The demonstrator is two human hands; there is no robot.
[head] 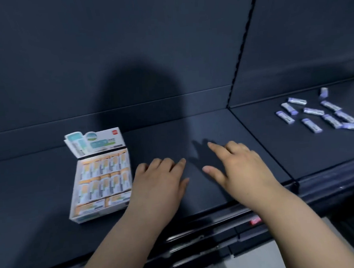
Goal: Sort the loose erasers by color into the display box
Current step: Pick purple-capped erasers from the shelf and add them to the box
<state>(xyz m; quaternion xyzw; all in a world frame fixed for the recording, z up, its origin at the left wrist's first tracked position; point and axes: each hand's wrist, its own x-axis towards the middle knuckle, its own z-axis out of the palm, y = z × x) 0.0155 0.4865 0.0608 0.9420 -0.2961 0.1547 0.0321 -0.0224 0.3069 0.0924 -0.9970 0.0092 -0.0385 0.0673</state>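
A white display box (73, 202) sits on the dark shelf at the left, its printed lid flap (98, 141) standing up at the back. Rows of orange-sleeved erasers (104, 177) fill it. Several loose purple-sleeved erasers (324, 114) lie scattered on the adjoining shelf section at the far right. My left hand (160, 180) hovers flat just right of the box, fingers apart, holding nothing. My right hand (240, 167) is spread over the middle of the shelf, index finger stretched forward, holding nothing. Both hands are far from the purple erasers.
The dark shelf (192, 133) has a back panel behind it and a seam (261, 143) dividing the left section from the right one. A metal front rail with a small red tag (255, 221) runs along the shelf's near edge.
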